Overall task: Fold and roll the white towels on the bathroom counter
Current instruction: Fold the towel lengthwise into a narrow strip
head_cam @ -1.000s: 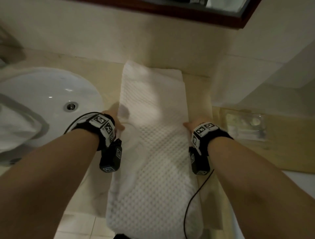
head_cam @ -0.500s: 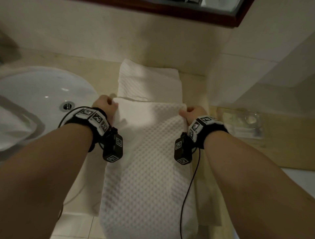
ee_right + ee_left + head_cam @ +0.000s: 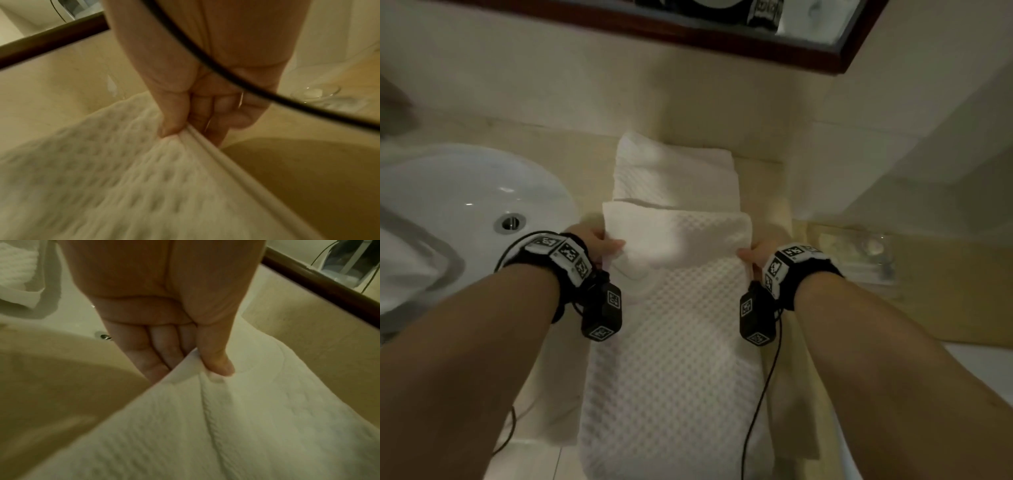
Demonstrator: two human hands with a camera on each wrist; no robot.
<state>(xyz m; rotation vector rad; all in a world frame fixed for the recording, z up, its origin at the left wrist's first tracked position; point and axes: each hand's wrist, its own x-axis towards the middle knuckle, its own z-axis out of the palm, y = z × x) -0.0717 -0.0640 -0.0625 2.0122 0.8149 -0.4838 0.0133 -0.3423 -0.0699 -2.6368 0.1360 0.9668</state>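
Two hands hold one white towel (image 3: 674, 329) that lies lengthwise on the beige counter (image 3: 804, 370), its near end hanging over the counter's near edge. The left hand (image 3: 599, 243) pinches the towel's left edge, thumb (image 3: 216, 360) on top and fingers (image 3: 162, 352) underneath. The right hand (image 3: 756, 255) pinches the right edge the same way, thumb (image 3: 172, 118) pressed on the waffle weave and fingers (image 3: 218, 113) curled below the hem. Between the hands the towel is doubled over, and the folded edge runs across from one hand to the other. Beyond that fold the far part of the towel lies flat, reaching almost to the wall under the dark wooden mirror frame (image 3: 688, 37).

Left of the towel sits a white sink (image 3: 458, 192) with a metal drain (image 3: 509, 222), and another white cloth (image 3: 400, 263) drapes over its near left rim. To the right, well apart from the towel, a clear tray (image 3: 859, 253) rests on the counter. Black wristbands with square markers wrap both wrists, and a black cable (image 3: 760, 397) hangs from the right one across the towel's right side.
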